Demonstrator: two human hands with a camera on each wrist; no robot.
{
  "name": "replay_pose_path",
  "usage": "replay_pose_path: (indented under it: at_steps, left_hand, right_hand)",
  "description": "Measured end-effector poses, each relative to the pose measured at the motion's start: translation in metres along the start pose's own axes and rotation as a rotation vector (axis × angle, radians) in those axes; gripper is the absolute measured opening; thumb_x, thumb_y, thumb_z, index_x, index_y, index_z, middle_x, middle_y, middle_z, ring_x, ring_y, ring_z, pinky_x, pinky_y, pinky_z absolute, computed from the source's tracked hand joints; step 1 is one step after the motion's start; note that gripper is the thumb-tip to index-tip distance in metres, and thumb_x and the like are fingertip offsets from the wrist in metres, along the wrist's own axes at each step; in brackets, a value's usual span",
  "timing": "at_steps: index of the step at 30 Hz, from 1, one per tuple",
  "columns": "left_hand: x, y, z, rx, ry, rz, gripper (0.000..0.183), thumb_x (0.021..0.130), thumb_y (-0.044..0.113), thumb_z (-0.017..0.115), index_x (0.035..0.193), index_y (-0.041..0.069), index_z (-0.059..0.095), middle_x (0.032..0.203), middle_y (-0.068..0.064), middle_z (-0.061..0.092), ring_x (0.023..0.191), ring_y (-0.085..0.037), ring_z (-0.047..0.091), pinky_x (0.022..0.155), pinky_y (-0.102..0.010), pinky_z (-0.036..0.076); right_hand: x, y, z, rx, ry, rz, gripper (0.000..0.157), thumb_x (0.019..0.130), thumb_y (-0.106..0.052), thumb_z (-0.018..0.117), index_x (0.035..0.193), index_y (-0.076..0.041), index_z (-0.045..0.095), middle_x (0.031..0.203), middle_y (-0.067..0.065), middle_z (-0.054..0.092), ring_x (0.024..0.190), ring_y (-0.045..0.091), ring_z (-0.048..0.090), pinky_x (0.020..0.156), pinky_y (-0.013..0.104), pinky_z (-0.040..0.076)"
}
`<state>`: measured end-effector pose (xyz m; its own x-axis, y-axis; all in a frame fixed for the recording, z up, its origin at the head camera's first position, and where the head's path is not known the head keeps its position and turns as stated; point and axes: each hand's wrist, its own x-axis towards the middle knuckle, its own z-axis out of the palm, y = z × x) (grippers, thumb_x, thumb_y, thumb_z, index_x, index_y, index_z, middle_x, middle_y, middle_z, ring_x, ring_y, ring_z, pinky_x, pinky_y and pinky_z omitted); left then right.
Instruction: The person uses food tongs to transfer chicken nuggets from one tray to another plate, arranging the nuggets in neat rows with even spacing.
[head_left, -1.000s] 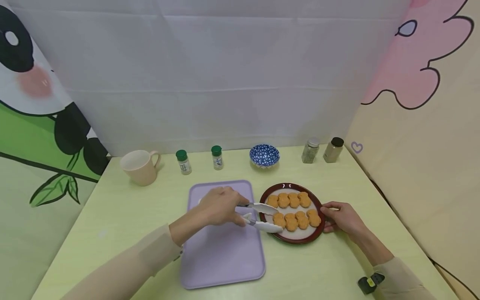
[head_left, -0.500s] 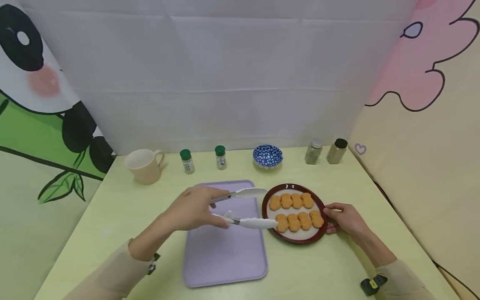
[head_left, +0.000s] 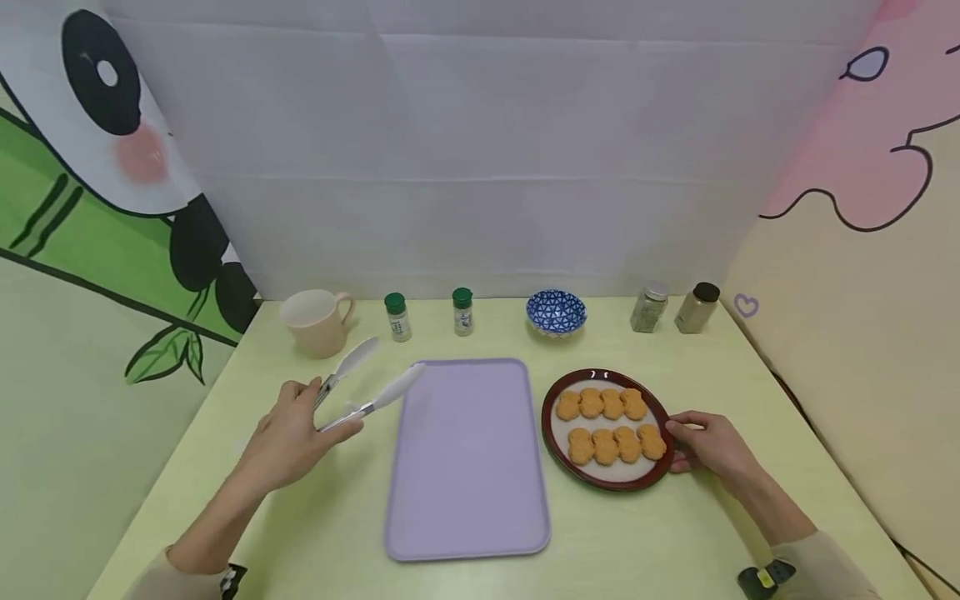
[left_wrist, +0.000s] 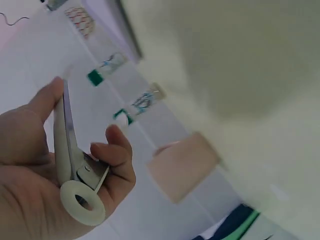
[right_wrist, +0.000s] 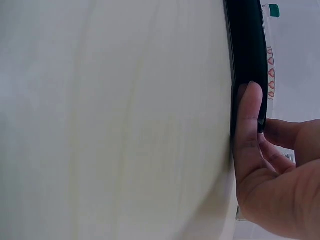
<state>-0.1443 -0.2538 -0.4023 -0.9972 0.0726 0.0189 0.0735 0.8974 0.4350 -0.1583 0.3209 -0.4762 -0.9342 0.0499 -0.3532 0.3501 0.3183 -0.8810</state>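
My left hand [head_left: 288, 442] holds a pair of tongs [head_left: 393, 387] with white tips over the table, left of the purple tray [head_left: 468, 467]. The tongs' arms are spread apart with nothing between them. In the left wrist view the tongs' white ring end [left_wrist: 82, 202] lies by the palm, with the fingers around the metal arms. On the right, a brown-rimmed plate [head_left: 553, 450] bears two rows of golden nugget-like pieces [head_left: 604, 447]. My right hand [head_left: 712, 446] pinches the plate's right rim, thumb and fingers on either side of it in the right wrist view.
Along the back edge stand a beige mug [head_left: 313, 325], two green-capped shakers [head_left: 397, 318], a blue patterned bowl [head_left: 556, 312], a grey-capped jar [head_left: 649, 308] and a black-capped jar [head_left: 697, 308]. A white cloth wall [head_left: 480, 167] rises behind the table.
My left hand has carried the tongs left, from the plate's edge across the tray to the table beside it. The right hand keeps its grip on the plate. The head view has shifted slightly.
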Motion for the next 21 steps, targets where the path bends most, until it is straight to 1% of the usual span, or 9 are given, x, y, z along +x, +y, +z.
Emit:
replay_pose_path:
  at_steps: [2,4,7,9,12,15,18,21]
  left_hand:
    - [0.004,-0.013,0.010,0.003,0.010,-0.030,0.106,0.080,0.068,0.055,0.144,-0.010,0.023,0.127,-0.029,0.031,0.100,-0.043,0.050,0.072,-0.053,0.043]
    - [0.008,-0.023,0.023,0.021,0.028,-0.049,0.104,0.082,0.067,0.055,0.143,-0.012,0.023,0.124,-0.032,0.030,0.096,-0.044,0.052,0.069,-0.052,0.043]
    - [0.012,-0.031,0.038,0.056,0.036,-0.084,0.103,0.084,0.064,0.055,0.140,-0.016,0.023,0.119,-0.032,0.031,0.088,-0.042,0.053,0.062,-0.048,0.044]
    - [0.013,-0.033,0.045,0.080,0.043,-0.106,0.102,0.084,0.062,0.057,0.137,-0.018,0.024,0.114,-0.032,0.032,0.084,-0.040,0.052,0.057,-0.047,0.044]
    - [0.013,-0.033,0.051,0.098,0.033,-0.139,0.097,0.084,0.059,0.060,0.131,-0.020,0.028,0.107,-0.030,0.033,0.080,-0.037,0.051,0.052,-0.044,0.043]
    - [0.013,-0.032,0.054,0.110,0.031,-0.153,0.089,0.082,0.057,0.063,0.120,-0.020,0.037,0.099,-0.026,0.034,0.074,-0.034,0.049,0.050,-0.043,0.041]
    - [0.014,-0.031,0.055,0.146,0.018,-0.152,0.080,0.080,0.057,0.065,0.106,-0.016,0.045,0.092,-0.023,0.037,0.071,-0.032,0.047,0.049,-0.042,0.040]
    - [0.014,-0.030,0.055,0.188,-0.007,-0.149,0.073,0.077,0.058,0.067,0.093,-0.011,0.049,0.087,-0.021,0.039,0.071,-0.031,0.045,0.049,-0.042,0.039]
  right_hand:
    - [0.002,0.001,-0.001,0.003,0.001,0.004,0.040,0.097,-0.021,0.055,0.124,0.007,0.051,0.093,0.016,0.061,0.068,0.025,0.063,0.064,0.040,0.054]
    - [0.002,0.002,-0.002,0.010,0.004,0.008,0.040,0.097,-0.021,0.055,0.124,0.007,0.051,0.093,0.015,0.061,0.068,0.025,0.063,0.064,0.040,0.054]
    - [0.003,0.003,-0.002,0.024,0.005,0.011,0.039,0.097,-0.021,0.055,0.124,0.007,0.051,0.092,0.015,0.061,0.068,0.025,0.064,0.064,0.040,0.054]
    - [0.003,0.003,-0.002,0.027,0.003,0.009,0.039,0.097,-0.020,0.054,0.124,0.008,0.051,0.091,0.015,0.062,0.068,0.025,0.064,0.064,0.040,0.054]
    - [0.003,0.003,-0.001,0.033,0.003,0.010,0.039,0.097,-0.020,0.054,0.125,0.008,0.050,0.091,0.015,0.062,0.068,0.025,0.064,0.064,0.040,0.054]
    - [0.003,0.003,-0.001,0.042,0.000,0.010,0.039,0.097,-0.020,0.054,0.125,0.008,0.050,0.091,0.015,0.062,0.068,0.026,0.064,0.064,0.041,0.054]
    - [0.004,0.002,-0.001,0.047,-0.001,0.007,0.039,0.097,-0.020,0.054,0.125,0.009,0.050,0.090,0.015,0.063,0.068,0.026,0.064,0.065,0.041,0.054]
    - [0.005,0.001,-0.001,0.046,-0.002,0.003,0.040,0.097,-0.020,0.054,0.124,0.009,0.050,0.090,0.015,0.062,0.068,0.026,0.065,0.065,0.041,0.054]
